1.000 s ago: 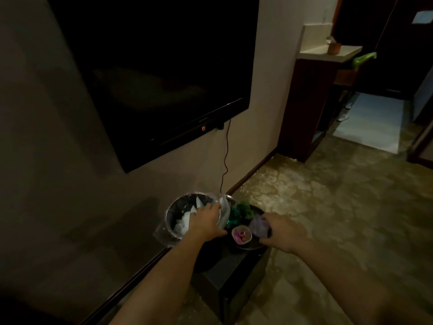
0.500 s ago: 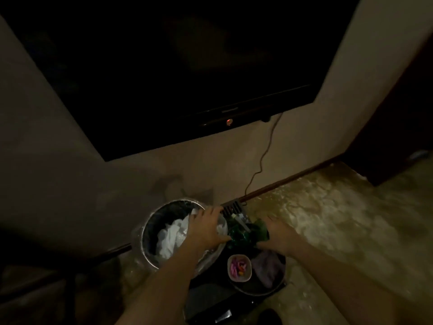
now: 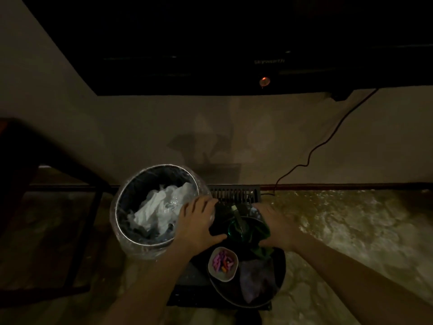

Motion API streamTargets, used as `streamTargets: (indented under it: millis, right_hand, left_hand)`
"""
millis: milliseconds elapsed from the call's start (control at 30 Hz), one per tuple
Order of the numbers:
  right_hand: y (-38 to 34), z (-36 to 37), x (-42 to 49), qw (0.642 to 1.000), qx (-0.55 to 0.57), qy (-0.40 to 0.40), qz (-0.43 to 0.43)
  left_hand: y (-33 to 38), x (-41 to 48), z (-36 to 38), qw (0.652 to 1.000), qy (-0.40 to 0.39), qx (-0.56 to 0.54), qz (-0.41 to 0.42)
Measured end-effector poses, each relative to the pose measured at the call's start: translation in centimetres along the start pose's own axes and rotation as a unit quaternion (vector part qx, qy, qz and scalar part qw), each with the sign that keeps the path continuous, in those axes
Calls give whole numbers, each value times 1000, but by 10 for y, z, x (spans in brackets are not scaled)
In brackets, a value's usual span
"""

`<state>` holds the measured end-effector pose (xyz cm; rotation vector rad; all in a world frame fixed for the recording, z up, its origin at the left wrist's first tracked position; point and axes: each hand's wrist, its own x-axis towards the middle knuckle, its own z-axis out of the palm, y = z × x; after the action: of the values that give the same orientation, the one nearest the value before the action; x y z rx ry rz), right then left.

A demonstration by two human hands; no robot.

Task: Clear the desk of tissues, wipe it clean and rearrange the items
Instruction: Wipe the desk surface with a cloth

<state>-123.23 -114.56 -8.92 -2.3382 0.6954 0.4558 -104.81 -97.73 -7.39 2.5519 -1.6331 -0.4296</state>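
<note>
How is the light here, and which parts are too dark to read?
Head view: dim; the white tissues in the bin are brightest; the television is near black except its red light; shadows lie on the wall; the floor at right shines; the green thing between the left hand and right hand is murky.

My left forearm (image 3: 150,289) and right forearm (image 3: 351,273) reach forward, bare and converging. My left hand (image 3: 199,225) lies palm down, fingers spread and straight, thumb pointing inward. My right hand (image 3: 278,227) is palm down too, thumb inward; its fingers are too dark to read.
</note>
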Motion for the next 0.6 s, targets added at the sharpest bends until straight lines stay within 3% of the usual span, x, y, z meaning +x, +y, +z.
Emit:
streamTargets:
  millis: [200, 600]
  right_hand:
    - [25, 30, 49, 996, -51, -30, -68]
    - [37, 67, 88, 996, 20, -9, -91]
  left_hand:
    - [2, 9, 17, 997, 79, -10, -25]
    - [-2, 6, 28, 999, 42, 12, -22]
